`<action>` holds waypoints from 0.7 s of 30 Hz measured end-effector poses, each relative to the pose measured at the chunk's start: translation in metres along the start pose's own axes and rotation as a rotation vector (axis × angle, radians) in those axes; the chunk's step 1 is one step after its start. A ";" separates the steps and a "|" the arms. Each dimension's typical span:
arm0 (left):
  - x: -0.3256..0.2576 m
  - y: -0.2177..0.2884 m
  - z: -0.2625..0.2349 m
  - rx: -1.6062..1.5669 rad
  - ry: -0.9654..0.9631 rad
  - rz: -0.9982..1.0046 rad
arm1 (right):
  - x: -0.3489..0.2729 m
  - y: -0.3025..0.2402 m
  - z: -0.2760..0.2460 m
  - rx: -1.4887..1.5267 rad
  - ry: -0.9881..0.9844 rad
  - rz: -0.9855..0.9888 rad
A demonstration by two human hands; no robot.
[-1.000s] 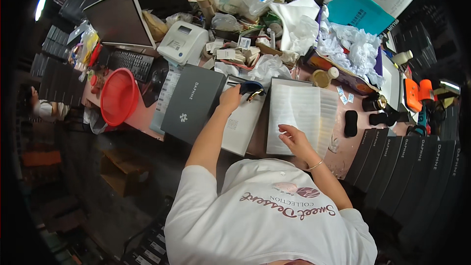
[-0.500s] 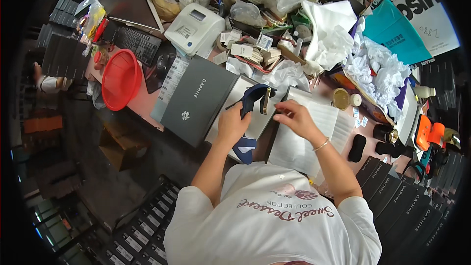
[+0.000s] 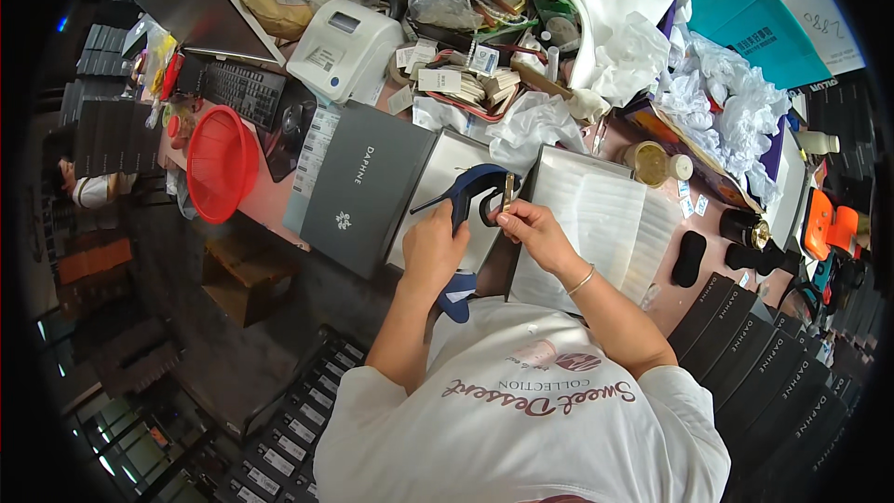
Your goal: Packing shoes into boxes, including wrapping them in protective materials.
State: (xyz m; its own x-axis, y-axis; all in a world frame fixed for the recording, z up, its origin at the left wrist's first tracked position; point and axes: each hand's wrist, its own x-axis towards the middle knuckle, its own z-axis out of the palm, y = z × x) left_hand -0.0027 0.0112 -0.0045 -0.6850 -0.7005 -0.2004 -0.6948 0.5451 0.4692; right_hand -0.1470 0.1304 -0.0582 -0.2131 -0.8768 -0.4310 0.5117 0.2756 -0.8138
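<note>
A navy high-heeled shoe (image 3: pixel 459 194) is gripped around its middle by my left hand (image 3: pixel 431 250), fingers wrapped on it. Its thin heel points left, and the blue toe part (image 3: pixel 456 305) shows below that hand, near my shirt. At the shoe's right side hangs a dark strap with a gold-coloured buckle (image 3: pixel 508 190). My right hand (image 3: pixel 535 233) pinches this strap just under the buckle, thumb and fingers together. Beneath both hands lies an open shoebox (image 3: pixel 480 251) with a pale inside.
A dark grey box lid (image 3: pixel 354 196) lies left of the shoebox. To the right, another box holds white foam sheets (image 3: pixel 587 233). Behind are a label printer (image 3: pixel 345 51), tags (image 3: pixel 440 81) and crumpled paper (image 3: pixel 535 130). A red basin (image 3: pixel 221 166) stands left; dark shoeboxes (image 3: pixel 764 345) are stacked right.
My right hand has moved left and closed on the strap by the buckle; before, it was apart from the shoe. My left hand keeps its hold. The whole view has shifted slightly.
</note>
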 end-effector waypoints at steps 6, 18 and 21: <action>-0.001 -0.001 0.004 -0.048 0.069 0.040 | -0.007 0.001 -0.004 0.010 0.045 0.002; 0.005 -0.013 0.021 -0.216 0.047 0.017 | -0.016 -0.018 -0.014 -0.117 -0.021 0.035; 0.005 -0.011 0.020 -0.227 0.037 0.012 | -0.015 -0.021 -0.019 -0.100 -0.042 0.047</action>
State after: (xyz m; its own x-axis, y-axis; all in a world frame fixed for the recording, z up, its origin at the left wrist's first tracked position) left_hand -0.0024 0.0106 -0.0278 -0.6817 -0.7131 -0.1635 -0.6163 0.4393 0.6536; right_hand -0.1700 0.1450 -0.0425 -0.1545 -0.8773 -0.4544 0.4342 0.3529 -0.8288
